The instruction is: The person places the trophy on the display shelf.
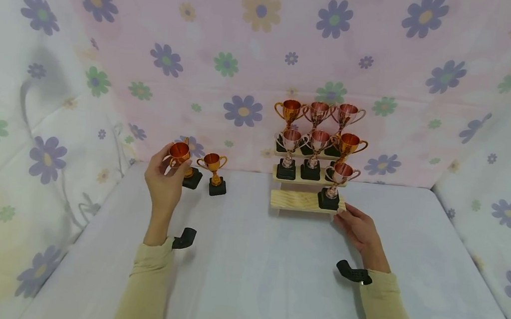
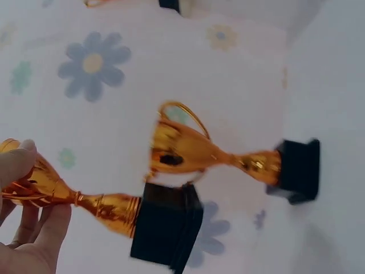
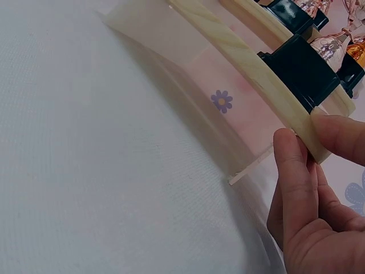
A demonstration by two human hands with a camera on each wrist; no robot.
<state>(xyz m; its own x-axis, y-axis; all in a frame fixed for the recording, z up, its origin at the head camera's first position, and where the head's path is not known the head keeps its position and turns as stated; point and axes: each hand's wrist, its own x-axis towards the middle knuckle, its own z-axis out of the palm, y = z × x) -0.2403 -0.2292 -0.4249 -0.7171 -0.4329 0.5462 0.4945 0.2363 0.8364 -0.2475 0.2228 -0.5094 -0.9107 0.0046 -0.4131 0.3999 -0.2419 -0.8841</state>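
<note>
My left hand (image 1: 165,187) grips a small gold trophy cup (image 1: 180,153) by its bowl; thumb and fingers wrap the bowl in the left wrist view, while the black base (image 2: 168,222) hangs free of the hand. Beside it, a second gold trophy (image 1: 216,171) stands upright on the table. On the right, my right hand (image 1: 360,230) pinches the right end of the lowest wooden step (image 3: 245,63) of a three-tier display stand. Just above those fingertips sits a rose-gold trophy (image 1: 338,178) at that step's right end; bare wood (image 1: 297,201) shows to its left.
The middle step (image 1: 296,180) carries two rose-gold trophies (image 1: 314,149) and a gold one (image 1: 349,144) at right. On the top step, a gold trophy (image 1: 290,112) stands left of two rose-gold ones (image 1: 347,115). Flowered cloth (image 1: 254,54) hangs behind the white table (image 1: 247,259).
</note>
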